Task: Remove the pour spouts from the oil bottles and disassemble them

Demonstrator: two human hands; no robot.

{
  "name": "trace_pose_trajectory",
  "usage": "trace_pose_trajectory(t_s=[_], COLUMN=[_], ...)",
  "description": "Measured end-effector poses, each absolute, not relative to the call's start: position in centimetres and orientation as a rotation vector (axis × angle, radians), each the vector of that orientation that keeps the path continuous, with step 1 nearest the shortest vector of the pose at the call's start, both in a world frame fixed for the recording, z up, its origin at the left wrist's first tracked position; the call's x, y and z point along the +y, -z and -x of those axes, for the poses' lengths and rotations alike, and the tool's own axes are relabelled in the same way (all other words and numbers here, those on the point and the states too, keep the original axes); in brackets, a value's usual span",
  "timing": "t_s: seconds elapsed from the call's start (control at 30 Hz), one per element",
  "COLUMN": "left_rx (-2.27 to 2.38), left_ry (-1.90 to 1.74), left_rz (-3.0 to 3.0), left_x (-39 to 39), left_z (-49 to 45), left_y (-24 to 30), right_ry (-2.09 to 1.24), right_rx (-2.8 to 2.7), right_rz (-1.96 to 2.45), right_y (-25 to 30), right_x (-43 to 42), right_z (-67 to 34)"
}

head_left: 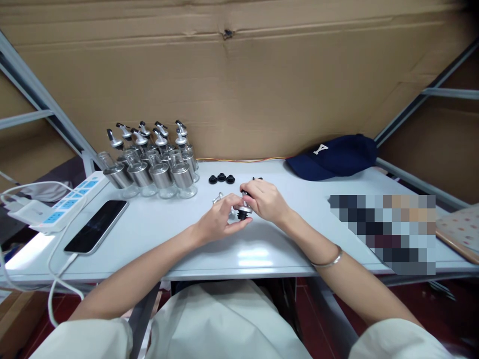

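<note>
My left hand [220, 220] and my right hand [265, 200] meet over the middle of the grey table [157, 234], both closed on a small silver and black pourer cap [244, 209]. A bit of clear plastic or metal [218, 199] shows just behind my left fingers. Three loose black stoppers [221, 178] lie in a row a little behind my hands. At the back left stands a cluster of glass bottles [157, 164] with steel sleeves, some fitted with pourer tops.
A black phone [96, 225] lies at the left on its charging cable, beside a white and blue power strip [65, 203]. A navy cap [333, 157] rests at the back right. A cardboard wall [239, 75] closes the back. A patterned board [462, 230] lies at the right edge.
</note>
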State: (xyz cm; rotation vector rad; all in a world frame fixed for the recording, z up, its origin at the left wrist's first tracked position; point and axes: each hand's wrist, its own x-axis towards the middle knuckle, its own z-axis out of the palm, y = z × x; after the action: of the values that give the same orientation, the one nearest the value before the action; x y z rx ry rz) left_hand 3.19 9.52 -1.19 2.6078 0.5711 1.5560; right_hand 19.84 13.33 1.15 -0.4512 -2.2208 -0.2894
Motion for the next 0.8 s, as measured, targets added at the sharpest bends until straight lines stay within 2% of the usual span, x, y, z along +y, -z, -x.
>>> trace_pose_trajectory(t_s=[0.33,0.53,0.8], left_rx=[0.884,0.905,0.726], left_ry=[-1.523,-1.516,-1.549], left_rz=[-2.563,-2.561,-2.639], left_x=[9.18,9.12,9.02], left_z=[-3.01,-3.01,-3.45], left_y=[1.15,1.38,2.12], right_ry=[0.326,0.302,-0.03], right_rx=[-2.221,-2.253,-2.279], right_rz=[0.448,0.47,0.54], right_y=[-0.85,-0.76,-0.57], right_x=[13.17,13.04,13.01], right_z=[-19.21,-18.95,-18.95])
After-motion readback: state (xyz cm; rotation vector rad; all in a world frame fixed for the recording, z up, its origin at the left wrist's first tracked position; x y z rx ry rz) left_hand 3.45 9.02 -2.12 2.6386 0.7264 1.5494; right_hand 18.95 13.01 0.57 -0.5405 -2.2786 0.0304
